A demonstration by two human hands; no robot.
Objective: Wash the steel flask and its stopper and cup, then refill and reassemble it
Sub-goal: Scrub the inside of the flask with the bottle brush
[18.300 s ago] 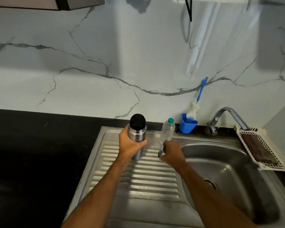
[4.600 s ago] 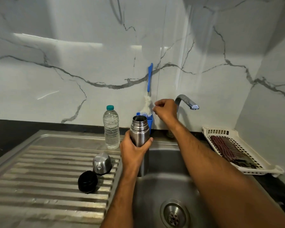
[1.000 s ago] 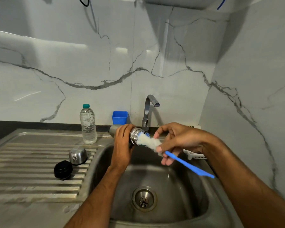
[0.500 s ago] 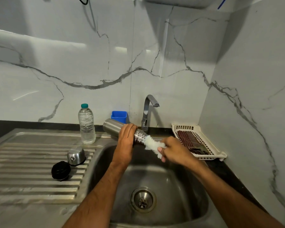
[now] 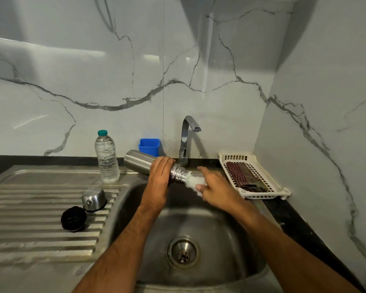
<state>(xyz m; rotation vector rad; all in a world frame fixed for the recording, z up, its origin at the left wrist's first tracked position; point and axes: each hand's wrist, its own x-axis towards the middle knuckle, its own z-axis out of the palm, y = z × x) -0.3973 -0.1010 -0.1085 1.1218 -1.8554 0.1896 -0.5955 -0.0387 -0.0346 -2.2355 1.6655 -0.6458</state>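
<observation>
Currently at the scrubbing step. Steel flask (image 5: 138, 162) held near-horizontal over the sink (image 5: 237, 240), mouth toward the right, base up-left just in front of the blue holder (image 5: 149, 145). Left hand (image 5: 160, 173) wrapped around the flask just behind the threaded neck. Right hand (image 5: 215, 190) at the mouth, fingers closed round the white brush head (image 5: 195, 182), which sat partly inside the opening; brush handle hidden behind the hand.

Judgement on doing the step well: flask best kept tilted mouth-down so rinse water drains into the basin, not onto the counter (image 5: 294, 220). Brush best pushed in along the flask's axis and turned, with the left grip staying firm behind the threads to stop the body rolling. Threads likely to need their own pass. Tap (image 5: 187, 137) appeared dry; no stream seen.

Count:
- flask bodies: one
- steel cup (image 5: 93, 198): one, dome-up on the drainboard (image 5: 30, 233)
- black stopper (image 5: 73, 218): one, just beside the cup, front-left of it
- water bottle (image 5: 106, 158): one, upright, capped, at the back of the drainboard
- white rack (image 5: 283, 192): one, right of the sink, holding one folded checked cloth (image 5: 242, 175)
- brushes: one

Cup and stopper judged not yet washed.
</observation>
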